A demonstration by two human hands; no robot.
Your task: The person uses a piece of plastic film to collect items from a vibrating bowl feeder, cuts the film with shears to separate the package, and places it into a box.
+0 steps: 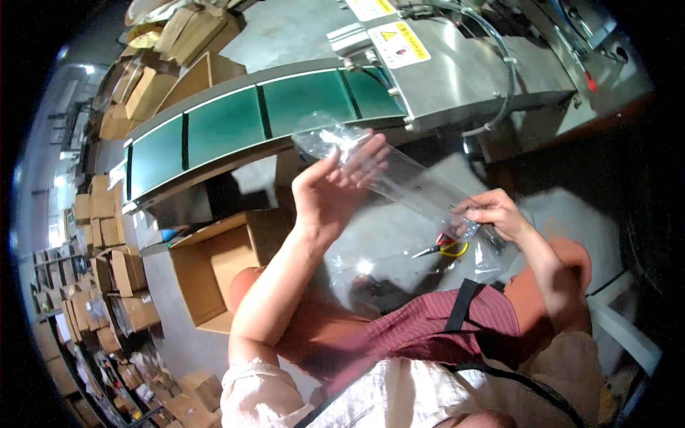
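Head view: clear plastic bag (399, 175) hard to trace, its edges lost against the grey surface; small dark item near its lower end unclear. Yellow-handled scissors (448, 248) partly hidden behind it. White and yellow warning labels (397, 41) sit top centre on the steel machine (471, 71); open brown carton (221, 267) centre left beneath the green conveyor (235, 121). Left hand (332, 189), fingers spread, backs the bag's upper end at centre; right hand (496, 212) pinches its lower end, centre right.
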